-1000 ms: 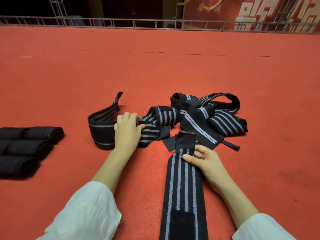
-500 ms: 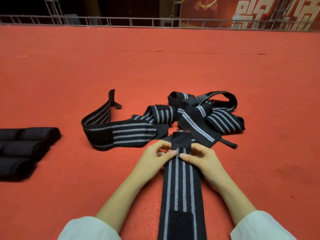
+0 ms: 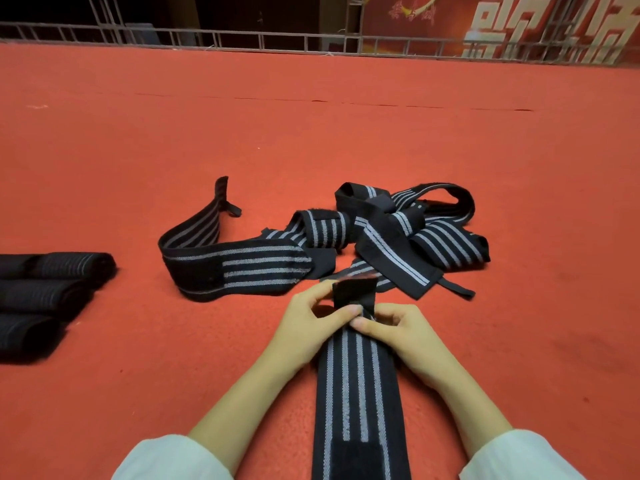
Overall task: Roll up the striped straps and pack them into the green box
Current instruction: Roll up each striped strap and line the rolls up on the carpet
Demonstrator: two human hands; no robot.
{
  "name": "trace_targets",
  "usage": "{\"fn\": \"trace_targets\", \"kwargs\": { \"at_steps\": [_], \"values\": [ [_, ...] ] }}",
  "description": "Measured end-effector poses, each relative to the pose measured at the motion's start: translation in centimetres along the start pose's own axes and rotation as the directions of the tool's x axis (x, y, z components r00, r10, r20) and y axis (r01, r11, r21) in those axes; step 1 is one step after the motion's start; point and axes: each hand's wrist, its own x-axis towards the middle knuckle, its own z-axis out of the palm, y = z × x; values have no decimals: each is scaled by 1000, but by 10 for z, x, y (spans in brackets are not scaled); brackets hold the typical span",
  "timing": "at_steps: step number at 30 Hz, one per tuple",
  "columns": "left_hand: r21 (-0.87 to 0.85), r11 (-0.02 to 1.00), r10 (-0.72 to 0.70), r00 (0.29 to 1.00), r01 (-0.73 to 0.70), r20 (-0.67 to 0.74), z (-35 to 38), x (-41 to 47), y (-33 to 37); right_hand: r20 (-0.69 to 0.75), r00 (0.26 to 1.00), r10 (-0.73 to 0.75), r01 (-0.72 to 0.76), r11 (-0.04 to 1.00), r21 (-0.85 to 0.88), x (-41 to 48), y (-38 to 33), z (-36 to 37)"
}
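A: Hands status?
B: One striped strap [image 3: 356, 382] is being pinched by both hands. Its black end tab [image 3: 355, 292] is being gripped by the left hand [image 3: 311, 327] between thumb and fingers. The same end is being pinched by the right hand [image 3: 398, 337], thumb on top. Thumb tips are almost touching.
A: Strap location?
B: It is being held flat on the red floor [image 3: 311, 133], running from the hands toward 6 o'clock between the forearms. The tab is being held up at the 12 o'clock end.
A: Others?
B: A loose pile of straps [image 3: 415, 237] is being seen at 1 o'clock of the hands, just beyond the tab. A curved strap [image 3: 235, 268] is being seen on edge at 10 o'clock, its end reaching the pile. Three rolled straps [image 3: 45, 292] are being seen side by side at 9 o'clock, well apart from the hands.
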Motion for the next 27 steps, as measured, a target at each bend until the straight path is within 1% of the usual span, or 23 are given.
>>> {"fn": "trace_targets", "kwargs": {
  "at_steps": [3,6,10,13,16,18,20,22,24,26,27],
  "values": [
    [-7,999,47,999,-47,-3,0,2,0,14,1000,-13,13,1000,16,0,-3,1],
    [-8,999,53,998,-54,-38,-2,1,1,17,1000,11,-13,994,110,-1,-5,1],
    [63,993,104,995,-104,11,-2,0,3,5,999,39,-39,980,194,-2,-8,1],
    [107,988,106,994,-108,26,-6,1,2,16,998,58,-60,968,242,-2,-9,1],
    [131,988,83,996,-84,11,-11,2,-2,1,992,124,-118,939,324,-1,-10,0],
    [167,982,89,996,-91,23,-12,1,-2,-5,992,123,-117,955,273,0,-9,1],
    [182,978,93,994,-101,54,-12,-1,-3,-30,998,51,-45,980,196,-1,-10,5],
    [132,988,73,992,-86,99,-11,-2,-1,-57,998,16,-6,983,183,-1,-10,7],
    [-5,1000,16,993,-15,121,-10,1,1,-43,999,0,9,979,206,-1,-7,6],
    [-104,991,-71,994,80,87,-8,1,3,-28,1000,-9,16,972,232,-2,-8,8],
    [-101,990,-90,993,97,75,-6,1,4,-29,1000,-7,14,971,240,-2,-8,8]
  ]
}}
